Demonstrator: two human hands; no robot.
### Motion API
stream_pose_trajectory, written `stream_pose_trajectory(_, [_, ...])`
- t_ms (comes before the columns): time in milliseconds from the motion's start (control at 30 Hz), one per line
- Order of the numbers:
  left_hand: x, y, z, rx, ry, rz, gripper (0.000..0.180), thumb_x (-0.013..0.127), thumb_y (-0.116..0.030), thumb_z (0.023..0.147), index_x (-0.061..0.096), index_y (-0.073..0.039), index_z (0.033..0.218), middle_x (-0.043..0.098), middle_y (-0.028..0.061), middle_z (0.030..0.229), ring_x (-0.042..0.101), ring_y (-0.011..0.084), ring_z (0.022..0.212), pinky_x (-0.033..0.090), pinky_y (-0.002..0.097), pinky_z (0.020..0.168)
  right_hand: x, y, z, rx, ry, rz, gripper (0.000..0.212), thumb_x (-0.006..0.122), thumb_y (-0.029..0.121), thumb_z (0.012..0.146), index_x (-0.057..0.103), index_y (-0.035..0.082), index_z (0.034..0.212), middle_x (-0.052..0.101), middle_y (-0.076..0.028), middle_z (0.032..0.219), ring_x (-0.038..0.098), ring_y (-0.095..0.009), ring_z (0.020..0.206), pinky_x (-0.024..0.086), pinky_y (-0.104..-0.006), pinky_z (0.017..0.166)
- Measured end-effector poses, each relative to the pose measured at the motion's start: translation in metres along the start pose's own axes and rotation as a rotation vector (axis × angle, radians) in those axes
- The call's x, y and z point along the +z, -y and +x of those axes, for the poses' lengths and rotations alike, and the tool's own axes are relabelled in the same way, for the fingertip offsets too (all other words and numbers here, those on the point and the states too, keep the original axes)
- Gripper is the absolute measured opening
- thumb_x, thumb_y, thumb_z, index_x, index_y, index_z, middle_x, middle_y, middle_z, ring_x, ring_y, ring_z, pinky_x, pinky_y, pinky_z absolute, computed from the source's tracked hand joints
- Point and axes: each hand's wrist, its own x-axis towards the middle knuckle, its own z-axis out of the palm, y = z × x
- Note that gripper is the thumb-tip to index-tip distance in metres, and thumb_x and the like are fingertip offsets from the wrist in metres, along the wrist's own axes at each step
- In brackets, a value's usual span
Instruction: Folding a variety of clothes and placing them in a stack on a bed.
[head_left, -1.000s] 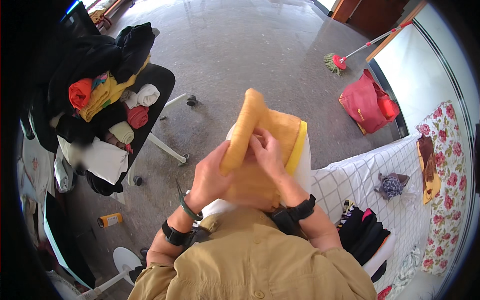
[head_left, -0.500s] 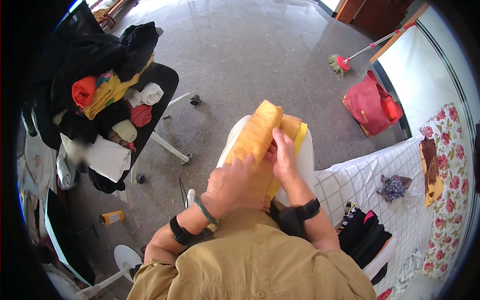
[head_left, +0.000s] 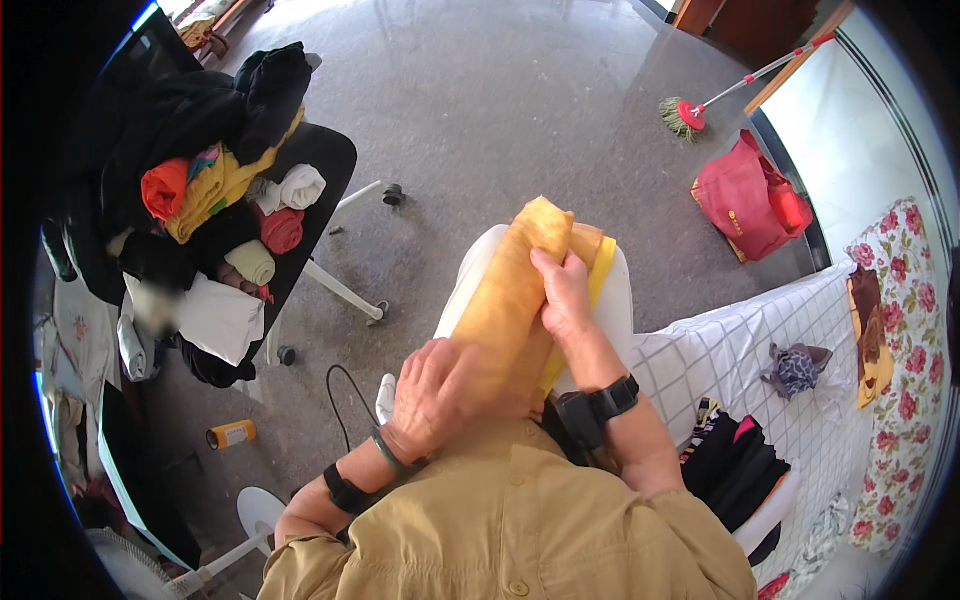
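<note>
A folded golden-yellow cloth point(head_left: 505, 290) lies lengthwise across my lap, over light-coloured trousers point(head_left: 615, 300). It is doubled into a long strip, with a bright yellow edge along its right side. My right hand point(head_left: 565, 295) grips the upper fold from the right, thumb on top and the other fingers hidden beneath the cloth. Near the end closest to me, my left hand point(head_left: 437, 393) rests on the cloth's left side. Its fingers are stretched out and slightly blurred, holding nothing.
A black chair point(head_left: 330, 165) at left carries piled clothes, including rolled pieces and a white folded one point(head_left: 225, 318). At right a bed with a checked sheet point(head_left: 690, 350) holds dark garments point(head_left: 735, 470). A red bag point(head_left: 745, 200), a mop point(head_left: 685, 118) and an orange can point(head_left: 232, 434) are on the floor.
My left hand has slid toward me and a little left along the cloth. My right hand has turned from lying beside the fold to pinching it, thumb on top.
</note>
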Motion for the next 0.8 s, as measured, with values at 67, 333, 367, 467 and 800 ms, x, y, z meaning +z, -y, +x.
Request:
stream_pose_trajectory(67, [0.008,0.006,-0.005,-0.028,0.037,-0.018,0.057,0.067,-0.017,0.068,0.053,-0.007,0.122,0.050,0.0166,0.120,0.049,0.0379,0.112,0.040,0.0472,0.094,0.002,0.001,-0.002,0.000,-0.003,0.007,0.033,0.062,0.008,0.085,0.054,-0.001,0.116,0.059,-0.009,0.110,0.056,-0.017,0.100,0.046,-0.0314,0.089])
stream_pose_trajectory(333, [0.002,0.002,0.002,0.137,0.311,0.113,0.061,0.068,-0.016,0.070,0.052,-0.011,0.129,0.042,0.0126,0.138,0.038,0.0337,0.131,0.028,0.0533,0.107,0.003,0.000,0.005,-0.028,0.011,0.003,0.028,0.059,0.003,0.085,0.055,-0.001,0.113,0.060,-0.008,0.105,0.058,-0.017,0.095,0.048,-0.0305,0.084])
stream_pose_trajectory(367, [0.007,0.003,0.000,0.157,0.297,0.135,0.062,0.069,-0.018,0.070,0.052,-0.011,0.129,0.042,0.0109,0.139,0.037,0.0321,0.131,0.026,0.0535,0.108,0.004,0.001,0.006,-0.031,0.023,0.003,0.028,0.059,0.003,0.085,0.055,-0.001,0.113,0.060,-0.008,0.105,0.058,-0.017,0.095,0.048,-0.0306,0.084])
stream_pose_trajectory(467, [0.012,0.002,-0.001,0.166,0.277,0.131,0.060,0.069,-0.018,0.070,0.053,-0.011,0.128,0.043,0.0094,0.138,0.036,0.0309,0.132,0.025,0.0538,0.108,0.009,0.003,0.011,-0.040,0.039,-0.018,0.027,0.059,0.003,0.086,0.055,-0.001,0.113,0.060,-0.008,0.105,0.058,-0.016,0.095,0.048,-0.0304,0.083])
stream_pose_trajectory(800, [0.003,0.013,0.020,0.090,0.159,-0.177,0.041,0.073,-0.020,0.066,0.059,-0.004,0.102,0.049,0.0159,0.118,0.049,0.0363,0.109,0.039,0.0466,0.096,0.000,-0.013,0.028,-0.414,-0.119,-0.657,0.049,0.071,0.012,0.077,0.050,-0.002,0.119,0.057,-0.013,0.113,0.056,-0.023,0.101,0.046,-0.0318,0.089])
